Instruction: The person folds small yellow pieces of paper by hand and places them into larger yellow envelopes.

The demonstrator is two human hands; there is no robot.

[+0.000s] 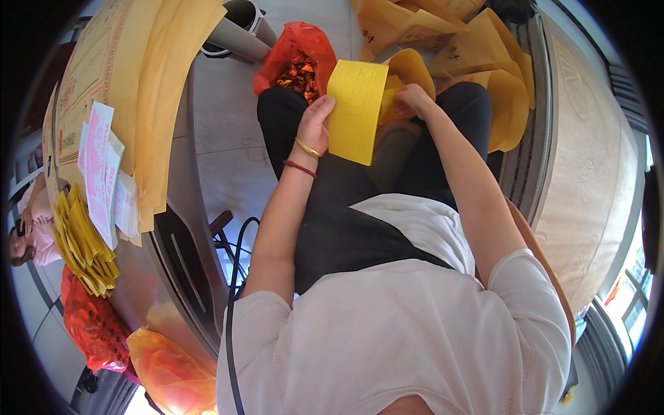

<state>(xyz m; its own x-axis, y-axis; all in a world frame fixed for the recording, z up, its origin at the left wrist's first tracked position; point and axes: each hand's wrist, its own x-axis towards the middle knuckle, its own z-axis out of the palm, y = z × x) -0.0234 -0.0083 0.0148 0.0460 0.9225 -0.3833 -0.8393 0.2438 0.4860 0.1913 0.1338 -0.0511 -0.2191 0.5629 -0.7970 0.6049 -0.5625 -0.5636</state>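
My left hand [317, 123] grips the edge of a yellow paper sheet or stack [357, 111] with rows of small punched marks, thumb on top. My right hand [414, 100], fingers curled, is at the mouth of a brown kraft paper bag [414, 67] between my knees. More folded yellow paper [390, 104] shows just left of those fingers. Whether they pinch it or only touch it is not clear. To the left of the yellow sheet, a red plastic bag [316, 44] stands open with shiny orange-gold folded foil pieces [298, 72] inside.
Printed kraft envelopes [150, 104], pink-printed paper [99, 161] and yellow paper bundles [85, 244] lie on the left table. Filled kraft bags [474, 49] stand to the right, beside a wooden panel [583, 171]. A black cable [232, 321] runs past my left side. A person [39, 223] sits beyond the table.
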